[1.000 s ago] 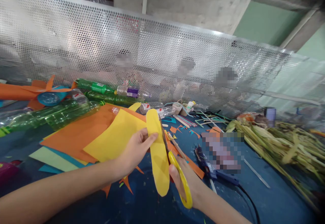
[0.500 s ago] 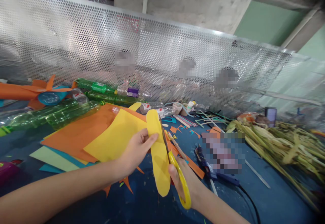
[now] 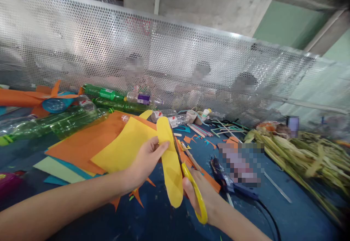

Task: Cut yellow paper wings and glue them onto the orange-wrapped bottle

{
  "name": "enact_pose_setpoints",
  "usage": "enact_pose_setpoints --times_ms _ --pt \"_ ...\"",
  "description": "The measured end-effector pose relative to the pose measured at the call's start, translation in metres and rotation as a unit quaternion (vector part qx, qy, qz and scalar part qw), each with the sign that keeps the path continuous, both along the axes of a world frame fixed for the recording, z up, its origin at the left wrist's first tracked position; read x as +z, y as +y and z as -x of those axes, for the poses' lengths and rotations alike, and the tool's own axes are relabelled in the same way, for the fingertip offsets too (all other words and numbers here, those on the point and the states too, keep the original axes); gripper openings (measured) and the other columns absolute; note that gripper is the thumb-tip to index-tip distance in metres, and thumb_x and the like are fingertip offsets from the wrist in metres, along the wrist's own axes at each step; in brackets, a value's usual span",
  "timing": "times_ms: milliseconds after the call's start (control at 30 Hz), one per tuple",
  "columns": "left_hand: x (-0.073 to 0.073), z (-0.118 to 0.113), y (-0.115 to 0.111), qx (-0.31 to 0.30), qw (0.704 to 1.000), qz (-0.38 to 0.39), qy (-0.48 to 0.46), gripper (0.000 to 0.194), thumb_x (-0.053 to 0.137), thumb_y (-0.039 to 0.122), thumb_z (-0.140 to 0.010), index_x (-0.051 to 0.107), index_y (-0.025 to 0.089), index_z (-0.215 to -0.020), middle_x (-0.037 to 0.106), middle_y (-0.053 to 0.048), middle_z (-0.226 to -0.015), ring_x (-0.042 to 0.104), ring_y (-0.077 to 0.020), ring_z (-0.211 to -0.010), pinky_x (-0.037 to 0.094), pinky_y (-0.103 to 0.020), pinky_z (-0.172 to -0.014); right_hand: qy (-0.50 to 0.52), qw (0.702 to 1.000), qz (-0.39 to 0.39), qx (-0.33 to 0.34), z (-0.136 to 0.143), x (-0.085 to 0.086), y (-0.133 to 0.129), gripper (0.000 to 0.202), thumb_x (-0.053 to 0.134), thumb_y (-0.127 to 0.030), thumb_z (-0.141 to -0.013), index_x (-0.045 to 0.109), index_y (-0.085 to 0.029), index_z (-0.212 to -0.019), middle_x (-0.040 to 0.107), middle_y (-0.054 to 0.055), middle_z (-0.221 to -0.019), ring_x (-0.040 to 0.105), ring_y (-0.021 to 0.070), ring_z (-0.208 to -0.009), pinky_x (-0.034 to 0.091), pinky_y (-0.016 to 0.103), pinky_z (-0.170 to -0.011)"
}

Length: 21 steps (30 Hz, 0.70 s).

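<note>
Between thumb and fingers my left hand (image 3: 147,155) pinches a long yellow paper strip (image 3: 172,175) with rounded ends, near its upper half. My right hand (image 3: 201,190) is wrapped round the yellow handles of a pair of scissors (image 3: 203,210). The dark blades run up along the right edge of the strip; whether they are cutting into it I cannot tell. Under and beyond my left hand lie a yellow paper sheet (image 3: 117,150) and an orange sheet (image 3: 79,146), stacked over blue and pale green ones.
Green plastic bottles (image 3: 73,119) lie at the back left, below a perforated metal screen (image 3: 169,58). A blue glue gun (image 3: 240,190) with a black cord rests at the right, near dried corn husks (image 3: 308,160). Paper scraps (image 3: 191,139) and sticks are scattered on the dark blue table (image 3: 153,219).
The yellow strip and the scissors have shifted very slightly. Both hands keep the same grip.
</note>
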<state>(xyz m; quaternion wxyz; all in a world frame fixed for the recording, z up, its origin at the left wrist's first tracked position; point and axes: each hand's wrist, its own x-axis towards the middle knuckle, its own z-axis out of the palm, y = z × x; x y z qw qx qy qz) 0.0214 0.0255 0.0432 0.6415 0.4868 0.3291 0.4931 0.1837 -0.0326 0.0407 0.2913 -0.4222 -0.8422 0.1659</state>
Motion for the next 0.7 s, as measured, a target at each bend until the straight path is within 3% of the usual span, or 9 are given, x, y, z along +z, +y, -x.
enact_pose_setpoints --times_ms 433,700 --pt "0.0004 0.0003 0.0 -0.033 0.999 -0.013 -0.005 0.024 0.057 0.036 -0.08 0.06 0.016 -0.092 0.069 -0.006 -0.087 0.065 -0.0205 -0.074 0.051 -0.032 -0.07 -0.015 0.999 -0.028 -0.001 0.0002 -0.0014 0.002 0.033 0.022 -0.036 -0.094 0.051 -0.02 -0.091 0.057 0.005 -0.075 0.056 0.0167 -0.061 0.047 0.028 -0.055" --pt "0.0005 -0.0011 -0.0014 -0.036 0.999 -0.005 -0.014 0.025 0.061 0.037 -0.077 0.06 0.015 -0.09 0.069 -0.006 -0.083 0.064 -0.0192 -0.068 0.05 -0.03 -0.063 0.016 1.0 0.012 -0.013 0.0042 -0.0044 -0.0006 0.034 0.02 -0.04 -0.095 0.047 -0.019 -0.091 0.053 0.001 -0.069 0.051 0.014 -0.053 0.041 0.027 -0.048"
